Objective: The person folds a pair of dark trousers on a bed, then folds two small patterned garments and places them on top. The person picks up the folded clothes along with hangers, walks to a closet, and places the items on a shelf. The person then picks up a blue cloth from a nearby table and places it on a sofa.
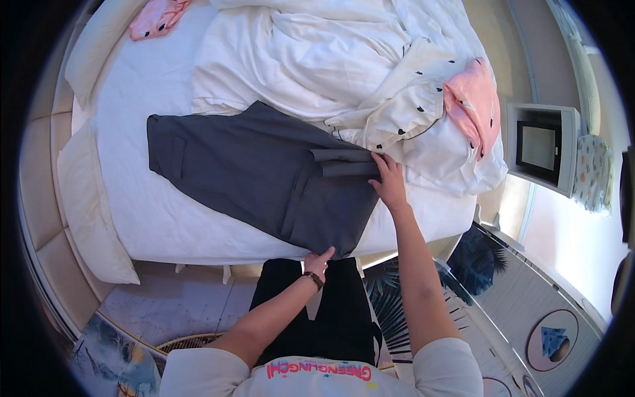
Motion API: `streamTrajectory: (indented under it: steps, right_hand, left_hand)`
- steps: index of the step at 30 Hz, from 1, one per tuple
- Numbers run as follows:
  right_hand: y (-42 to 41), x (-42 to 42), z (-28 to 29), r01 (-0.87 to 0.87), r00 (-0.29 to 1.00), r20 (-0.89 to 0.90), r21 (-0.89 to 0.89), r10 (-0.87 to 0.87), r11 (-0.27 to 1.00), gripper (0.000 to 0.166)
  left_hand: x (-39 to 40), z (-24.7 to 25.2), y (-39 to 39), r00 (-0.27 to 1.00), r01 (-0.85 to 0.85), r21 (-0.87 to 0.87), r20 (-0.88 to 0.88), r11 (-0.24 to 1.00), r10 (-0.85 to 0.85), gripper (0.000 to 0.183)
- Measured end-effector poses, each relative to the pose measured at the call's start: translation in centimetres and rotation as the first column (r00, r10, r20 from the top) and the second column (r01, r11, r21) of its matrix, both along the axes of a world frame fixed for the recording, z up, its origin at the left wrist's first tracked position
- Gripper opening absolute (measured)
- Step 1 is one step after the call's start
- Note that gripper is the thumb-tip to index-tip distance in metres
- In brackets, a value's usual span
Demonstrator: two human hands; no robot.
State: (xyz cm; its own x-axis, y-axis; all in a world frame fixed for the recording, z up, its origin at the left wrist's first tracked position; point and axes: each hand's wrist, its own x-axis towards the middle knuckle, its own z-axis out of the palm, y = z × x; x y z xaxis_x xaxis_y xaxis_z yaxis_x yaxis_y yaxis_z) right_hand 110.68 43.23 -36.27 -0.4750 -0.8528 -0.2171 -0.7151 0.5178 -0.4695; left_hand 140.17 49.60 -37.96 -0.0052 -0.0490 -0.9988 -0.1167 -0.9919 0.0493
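Note:
A dark grey garment (238, 168) with flap-like strips and stitched seams lies spread across the near side of the bed. Its near right corner hangs at the mattress edge, where my left hand (316, 263) pinches it, thumb on top and fingers underneath. Farther up, my right hand (392, 181) touches the garment's right edge beside a folded strip (347, 163). The thumb there is spread from the fingers; whether cloth is gripped between them is hidden. Just beyond that hand lies a white garment with black heart-like marks (407, 106).
A white quilt (297, 59) is bunched on the bed's far side. Pink patterned cloth (474, 106) lies at the right, and another pink piece (158, 19) at the far left. Pillows (96, 208) line the headboard. A small white cabinet (568, 149) stands right of the bed.

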Motion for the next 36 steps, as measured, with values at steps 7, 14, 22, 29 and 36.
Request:
streamTrajectory:
  steps: [7, 14, 22, 29, 36]
  right_hand:
    - [0.1, -3.6, -4.5, 0.007, 0.99, 0.142, -0.163, 0.017, 0.987, 0.023]
    - [-2.1, -5.7, -0.5, -0.105, 0.991, 0.069, -0.16, 0.117, 0.982, 0.012]
    - [-2.1, -6.7, -3.3, -0.251, 0.91, -0.332, 0.034, 0.248, 0.967, 0.023]
    - [1.7, -4.9, -6.6, 0.252, 0.936, -0.183, -0.245, -0.3, 0.936, 0.049]
    - [9.8, 7.1, -5.2, 0.693, 0.612, 0.366, 0.179, -0.701, 0.698, 0.058]
  left_hand:
    - [-4.0, -2.1, 5.1, 0.956, -0.29, -0.104, 0.018, 0.951, 0.293, 0.043]
    - [-1.9, 5.5, 2.8, 0.963, -0.073, -0.232, -0.27, 0.97, 0.008, 0.032]
    - [-5.2, 1.3, 7.6, 0.917, 0.135, 0.129, -0.391, 0.982, -0.074, 0.022]
    - [-5.5, 4.4, 1.4, 0.74, 0.494, -0.755, 0.103, 0.432, -0.665, 0.013]
    - [-8.0, 0.1, -8.8, 0.295, 0.633, -0.596, 0.776, -0.494, -0.557, 0.071]
